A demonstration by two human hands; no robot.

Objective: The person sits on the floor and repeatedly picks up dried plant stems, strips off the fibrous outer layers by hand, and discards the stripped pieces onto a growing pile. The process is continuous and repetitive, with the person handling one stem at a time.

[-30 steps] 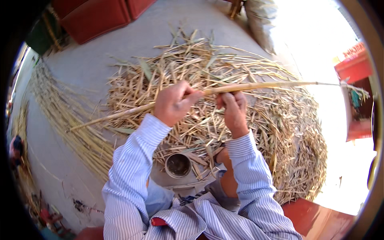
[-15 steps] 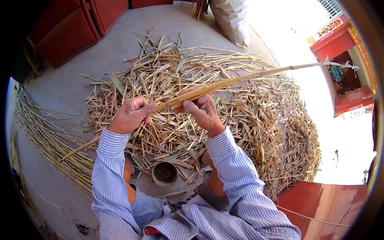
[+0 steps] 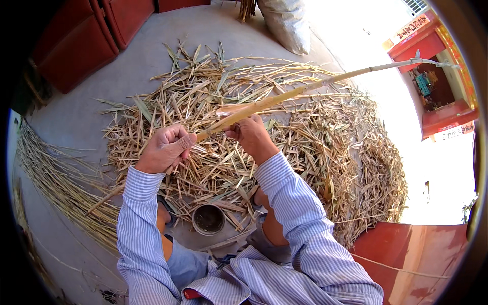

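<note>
A long dry yellow stalk slants across in front of me, from low left to the upper right, with a wispy tip at its far end. My left hand is closed round its lower part, thumb on top. My right hand has its fingers curled in at the stalk's near side, back of the hand up; the fingertips are partly hidden. A loose flap of leaf sheath stands off the stalk's far side just beyond the right hand.
Below lies a broad heap of dry leaf husks. Long thin stalks lie bundled at left. A round bowl sits between my feet. Farther off are red padded furniture and a pale sack.
My right hand has turned back-side up and slid to the stalk's near side. A sheath flap now stands away from the stalk. The left hand keeps its grip.
</note>
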